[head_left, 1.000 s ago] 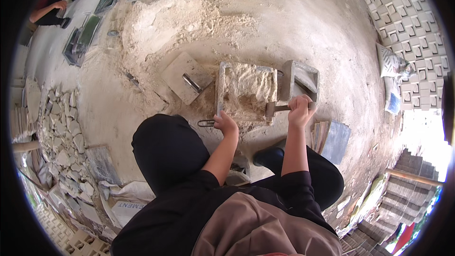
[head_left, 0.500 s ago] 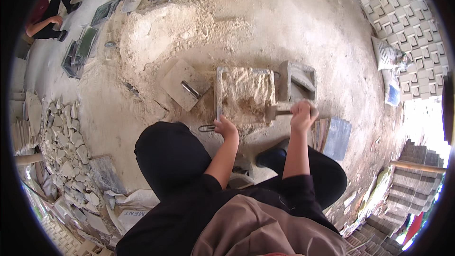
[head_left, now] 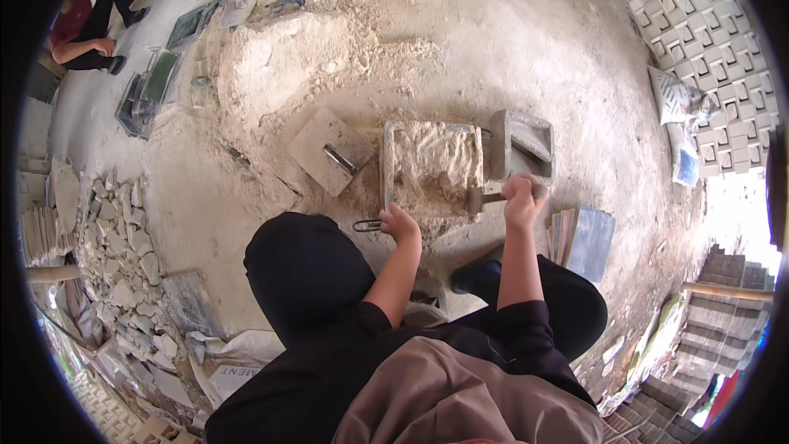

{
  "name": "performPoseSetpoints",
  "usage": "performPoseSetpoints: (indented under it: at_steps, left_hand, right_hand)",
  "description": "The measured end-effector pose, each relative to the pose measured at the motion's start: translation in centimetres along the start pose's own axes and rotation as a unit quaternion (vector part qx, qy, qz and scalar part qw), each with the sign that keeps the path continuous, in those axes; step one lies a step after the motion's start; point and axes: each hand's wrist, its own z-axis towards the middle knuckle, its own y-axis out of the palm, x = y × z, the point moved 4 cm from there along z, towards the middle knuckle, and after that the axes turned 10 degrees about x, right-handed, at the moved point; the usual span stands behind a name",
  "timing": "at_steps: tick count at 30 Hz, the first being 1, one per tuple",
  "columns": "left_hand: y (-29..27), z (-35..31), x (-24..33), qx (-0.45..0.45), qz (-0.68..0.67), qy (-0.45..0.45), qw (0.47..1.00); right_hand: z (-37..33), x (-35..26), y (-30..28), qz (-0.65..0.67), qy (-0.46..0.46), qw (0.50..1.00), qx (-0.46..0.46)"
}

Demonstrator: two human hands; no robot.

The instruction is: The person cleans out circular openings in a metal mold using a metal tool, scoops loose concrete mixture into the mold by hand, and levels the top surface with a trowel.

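On the floor before me lies a rectangular metal mould filled with pale, crumbly powder. My left hand is closed on its near left corner, beside a wire loop handle. A hammer is gripped by its handle in my right hand. Its head rests against or just beside the mould's near right side; actual contact is unclear. Left of the mould, a square plate carries a shiny bar-shaped handle. To the right stands a grey tray with a flat piece inside.
A powder heap spreads beyond the square plate. Thin tiles lean near my right knee. Broken pieces are piled at left, and patterned blocks are stacked at far right. Another person sits at the far left.
The whole view has shifted a little to the right and down. My left hand keeps its hold on the mould's corner. The hammer's head has turned slightly beside the mould.
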Motion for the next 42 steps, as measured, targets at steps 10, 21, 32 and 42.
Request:
performPoseSetpoints:
  at_steps: [10, 21, 32, 42]
  left_hand:
    - [-0.5, -0.4, 0.2, 0.004, 0.022, 0.023, 0.999]
    - [-0.2, -0.4, 1.1, -0.039, 0.006, 0.001, 0.999]
    - [0.1, -0.4, 1.2, 0.009, -0.017, -0.003, 1.0]
    - [0.6, 0.5, 0.6, 0.009, -0.002, 0.012, 1.0]
  right_hand:
    - [-0.7, -1.4, -1.2, 0.061, 0.023, 0.998, 0.021]
    - [-0.5, 0.2, 0.6, -0.023, -0.009, 1.0, 0.007]
    - [0.2, -0.8, 0.8, -0.009, 0.024, 1.0, -0.014]
    - [0.2, -0.8, 1.1, 0.062, 0.054, 0.996, 0.035]
